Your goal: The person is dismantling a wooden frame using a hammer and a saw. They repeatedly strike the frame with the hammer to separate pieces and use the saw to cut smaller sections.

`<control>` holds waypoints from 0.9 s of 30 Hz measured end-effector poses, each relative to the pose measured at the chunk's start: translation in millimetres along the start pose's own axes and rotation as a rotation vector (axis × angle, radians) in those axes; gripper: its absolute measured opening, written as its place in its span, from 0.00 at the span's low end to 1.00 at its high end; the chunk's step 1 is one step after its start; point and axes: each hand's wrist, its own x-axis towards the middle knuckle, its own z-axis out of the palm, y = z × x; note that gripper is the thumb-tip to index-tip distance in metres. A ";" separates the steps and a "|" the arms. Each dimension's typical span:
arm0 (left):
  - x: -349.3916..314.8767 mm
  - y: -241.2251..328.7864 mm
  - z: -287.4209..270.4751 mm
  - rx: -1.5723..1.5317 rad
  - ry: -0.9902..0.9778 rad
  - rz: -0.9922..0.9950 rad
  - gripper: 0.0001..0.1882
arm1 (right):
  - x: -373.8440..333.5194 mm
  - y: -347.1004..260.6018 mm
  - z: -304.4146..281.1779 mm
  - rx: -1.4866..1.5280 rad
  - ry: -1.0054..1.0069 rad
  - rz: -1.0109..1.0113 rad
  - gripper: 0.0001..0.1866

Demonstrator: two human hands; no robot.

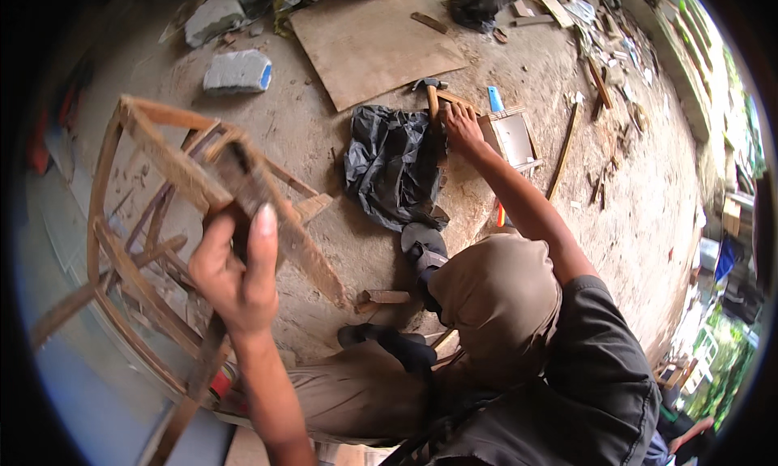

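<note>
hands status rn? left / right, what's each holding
Left hand: closed around a bar of the wooden chair frame, holding it up.
Right hand: reaching out, resting on the hammer handle; a firm grip cannot be told.

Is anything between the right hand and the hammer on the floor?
Nothing visible. The right hand lies right at the hammer, fingers by its wooden handle. The black plastic sheet lies to the left and the small wooden box to the right. The left hand grips the wooden frame.
</note>
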 end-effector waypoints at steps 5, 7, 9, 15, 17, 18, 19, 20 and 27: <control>1.8 -7.3 -2.0 -0.103 0.080 0.013 0.12 | 44.6 20.0 -24.7 -0.008 -0.286 -0.151 0.18; 3.4 -11.5 -4.9 -0.161 0.044 0.050 0.13 | 39.7 44.4 -11.0 -0.047 -0.216 -0.197 0.13; 3.5 -13.6 -12.8 -0.091 0.067 0.020 0.15 | 51.2 28.8 -35.9 0.134 -0.175 -0.139 0.11; 8.3 -15.5 -10.2 -0.248 0.151 0.050 0.16 | 58.5 35.7 -76.0 0.996 -0.100 -0.018 0.23; 7.5 -18.9 -7.1 -0.287 0.170 0.069 0.17 | 51.2 38.3 -76.8 1.073 -0.027 -0.068 0.21; -0.6 -14.9 -8.9 -0.293 0.212 0.064 0.17 | 46.6 25.1 -96.7 1.202 -0.126 0.024 0.22; -9.3 -11.1 -10.3 -0.299 0.253 0.061 0.18 | 40.0 13.2 -117.6 1.324 -0.230 0.119 0.22; -16.2 -5.8 -13.0 -0.314 0.292 0.071 0.18 | 36.8 6.8 -144.8 1.434 -0.325 0.216 0.23; -103.2 -5.4 -1.2 -0.401 0.421 0.033 0.21 | 5.9 32.4 -285.6 1.104 -0.484 -0.101 0.27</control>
